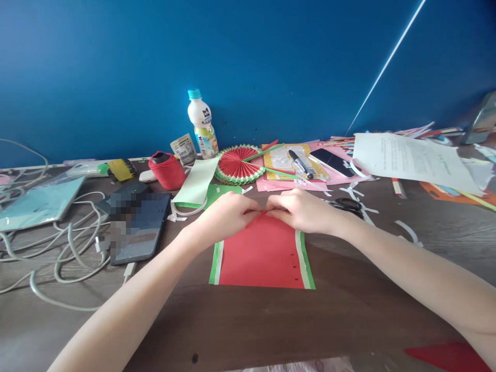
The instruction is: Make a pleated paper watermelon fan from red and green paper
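Note:
A red sheet of paper [259, 258] lies on the brown table, edged on its left and right sides with white and green strips. Small black marks dot its right part. At the sheet's far edge, my left hand [232, 213] and my right hand [296, 209] pinch the paper with fingers pressed together, nearly meeting at the middle. The far edge itself is partly hidden under the fingers. Just beyond the hands rests a round pleated paper fan [237, 164], red with a green and white rim.
Behind stand a bottle [203, 126] and a red roll [168, 170]. To the left lie a tablet [141, 232] and tangled white cables [70, 248]. Scissors [349, 205], a phone [335, 161], a marker [300, 164] and a printed sheet [411, 160] are at the right.

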`<state>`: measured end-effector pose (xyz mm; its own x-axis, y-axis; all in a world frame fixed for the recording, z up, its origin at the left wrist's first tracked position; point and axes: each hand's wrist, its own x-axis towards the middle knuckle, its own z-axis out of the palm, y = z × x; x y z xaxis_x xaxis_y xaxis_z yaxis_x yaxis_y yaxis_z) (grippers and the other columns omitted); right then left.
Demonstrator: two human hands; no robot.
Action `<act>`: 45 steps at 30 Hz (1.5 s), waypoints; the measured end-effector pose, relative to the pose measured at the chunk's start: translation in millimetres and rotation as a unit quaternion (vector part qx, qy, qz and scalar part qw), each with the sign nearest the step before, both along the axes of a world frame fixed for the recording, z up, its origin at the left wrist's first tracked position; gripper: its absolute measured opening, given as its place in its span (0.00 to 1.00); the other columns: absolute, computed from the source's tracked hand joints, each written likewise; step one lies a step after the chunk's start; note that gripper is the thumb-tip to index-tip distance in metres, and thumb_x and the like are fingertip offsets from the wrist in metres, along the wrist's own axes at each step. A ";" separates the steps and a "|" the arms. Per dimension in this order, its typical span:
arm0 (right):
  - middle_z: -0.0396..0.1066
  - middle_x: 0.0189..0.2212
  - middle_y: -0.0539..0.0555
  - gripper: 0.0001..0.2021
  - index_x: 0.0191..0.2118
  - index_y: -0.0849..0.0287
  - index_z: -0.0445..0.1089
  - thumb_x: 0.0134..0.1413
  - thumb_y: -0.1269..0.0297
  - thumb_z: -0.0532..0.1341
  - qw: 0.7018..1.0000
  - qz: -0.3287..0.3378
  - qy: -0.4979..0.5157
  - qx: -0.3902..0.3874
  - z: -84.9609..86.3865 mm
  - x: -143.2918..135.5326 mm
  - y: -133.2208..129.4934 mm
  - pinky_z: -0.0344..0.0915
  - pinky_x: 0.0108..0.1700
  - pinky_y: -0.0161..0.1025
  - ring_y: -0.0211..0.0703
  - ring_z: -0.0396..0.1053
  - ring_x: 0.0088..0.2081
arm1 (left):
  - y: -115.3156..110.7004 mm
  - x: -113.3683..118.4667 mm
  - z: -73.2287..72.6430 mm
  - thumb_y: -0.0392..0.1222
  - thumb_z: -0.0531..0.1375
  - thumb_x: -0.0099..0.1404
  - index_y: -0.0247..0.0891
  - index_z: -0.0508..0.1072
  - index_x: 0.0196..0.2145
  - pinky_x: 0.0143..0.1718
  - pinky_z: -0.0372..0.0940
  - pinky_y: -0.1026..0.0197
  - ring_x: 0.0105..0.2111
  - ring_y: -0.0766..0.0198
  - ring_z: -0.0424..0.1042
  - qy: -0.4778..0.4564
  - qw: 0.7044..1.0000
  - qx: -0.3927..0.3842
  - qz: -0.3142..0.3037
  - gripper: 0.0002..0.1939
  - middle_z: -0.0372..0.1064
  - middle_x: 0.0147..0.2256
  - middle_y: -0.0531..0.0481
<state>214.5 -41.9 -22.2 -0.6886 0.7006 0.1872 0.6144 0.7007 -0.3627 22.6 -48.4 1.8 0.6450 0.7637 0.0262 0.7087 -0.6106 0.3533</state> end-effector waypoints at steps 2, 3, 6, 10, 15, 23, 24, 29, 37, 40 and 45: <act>0.67 0.24 0.51 0.08 0.32 0.60 0.67 0.56 0.67 0.51 1.000 -0.004 -0.005 0.006 0.3 0.2 -0.1 0.52 0.27 0.33 0.37 0.63 0.27 | 0.1 -0.5 0.0 0.37 0.49 0.60 0.38 0.75 0.28 0.22 0.48 0.66 0.20 0.70 0.60 -0.001 1.000 0.001 0.002 0.14 0.69 0.22 0.53; 0.67 0.24 0.51 0.08 0.32 0.61 0.67 0.56 0.67 0.51 1.000 -0.006 -0.006 0.007 0.6 0.5 0.1 0.52 0.27 0.33 0.37 0.62 0.26 | 0.5 -1.2 -0.1 0.38 0.49 0.60 0.39 0.75 0.30 0.23 0.49 0.66 0.21 0.69 0.61 -0.004 1.000 0.001 0.004 0.14 0.70 0.23 0.53; 0.67 0.24 0.51 0.08 0.31 0.60 0.66 0.56 0.67 0.51 1.000 -0.015 -0.003 0.005 1.2 1.9 1.3 0.51 0.27 0.33 0.36 0.62 0.25 | 2.6 -4.4 -0.3 0.39 0.50 0.60 0.39 0.75 0.32 0.24 0.50 0.66 0.24 0.68 0.63 -0.002 1.000 -0.004 0.015 0.14 0.72 0.27 0.52; 0.68 0.24 0.51 0.09 0.32 0.60 0.67 0.57 0.67 0.51 1.000 -0.019 -0.019 0.009 1.1 3.0 3.2 0.50 0.27 0.34 0.37 0.62 0.25 | 5.0 -6.4 -1.2 0.39 0.50 0.60 0.38 0.75 0.27 0.23 0.48 0.65 0.22 0.69 0.61 0.013 1.000 -0.001 0.023 0.14 0.70 0.23 0.52; 0.70 0.26 0.54 0.11 0.37 0.59 0.70 0.57 0.64 0.51 0.995 -0.011 -0.071 0.066 -1.1 0.2 2.7 0.51 0.29 0.35 0.40 0.65 0.28 | 4.9 -2.8 -5.7 0.38 0.50 0.60 0.38 0.74 0.25 0.23 0.47 0.65 0.20 0.70 0.57 0.020 0.999 0.026 0.012 0.14 0.66 0.20 0.53; 0.71 0.27 0.53 0.12 0.34 0.60 0.70 0.58 0.65 0.50 0.997 -0.014 -0.058 0.057 -5.1 -0.4 2.7 0.52 0.29 0.35 0.39 0.65 0.29 | 3.0 -0.5 -3.8 0.37 0.48 0.62 0.38 0.75 0.33 0.24 0.48 0.65 0.20 0.69 0.58 0.029 0.999 0.009 -0.012 0.15 0.70 0.24 0.52; 0.70 0.26 0.53 0.11 0.34 0.60 0.69 0.58 0.66 0.50 0.997 -0.015 -0.056 0.053 -4.7 0.0 2.9 0.52 0.29 0.34 0.39 0.65 0.28 | 3.4 -1.6 -3.0 0.38 0.49 0.62 0.38 0.75 0.33 0.24 0.48 0.65 0.21 0.69 0.58 0.031 0.999 0.004 -0.012 0.15 0.70 0.25 0.52; 0.69 0.25 0.53 0.12 0.31 0.60 0.69 0.58 0.65 0.50 0.998 -0.024 -0.049 0.041 -3.8 1.7 4.3 0.52 0.28 0.34 0.38 0.64 0.27 | 6.5 -7.6 -2.1 0.40 0.50 0.61 0.38 0.74 0.26 0.23 0.47 0.64 0.20 0.69 0.58 0.042 0.999 0.002 -0.004 0.14 0.67 0.21 0.53; 0.71 0.28 0.54 0.12 0.36 0.60 0.70 0.58 0.64 0.50 0.995 0.005 -0.059 0.080 -7.7 0.7 4.2 0.55 0.31 0.35 0.40 0.66 0.30 | 5.9 -5.2 -4.1 0.39 0.49 0.62 0.37 0.74 0.26 0.23 0.48 0.65 0.20 0.70 0.57 0.041 0.999 0.009 -0.004 0.15 0.66 0.19 0.54; 0.71 0.28 0.54 0.12 0.37 0.59 0.70 0.59 0.64 0.50 0.995 0.016 -0.058 0.076 -8.2 -0.9 3.8 0.56 0.31 0.35 0.40 0.66 0.31 | 4.4 -3.5 -4.4 0.38 0.49 0.62 0.37 0.73 0.26 0.23 0.47 0.65 0.19 0.70 0.56 0.039 0.999 0.014 -0.011 0.15 0.65 0.18 0.54; 0.70 0.26 0.53 0.12 0.36 0.60 0.70 0.59 0.66 0.50 0.997 0.015 -0.048 0.056 -8.2 -0.8 3.5 0.55 0.30 0.34 0.39 0.66 0.29 | 4.0 -2.4 -5.2 0.38 0.50 0.61 0.37 0.73 0.25 0.23 0.47 0.65 0.19 0.71 0.56 0.026 1.000 0.006 -0.010 0.14 0.65 0.18 0.55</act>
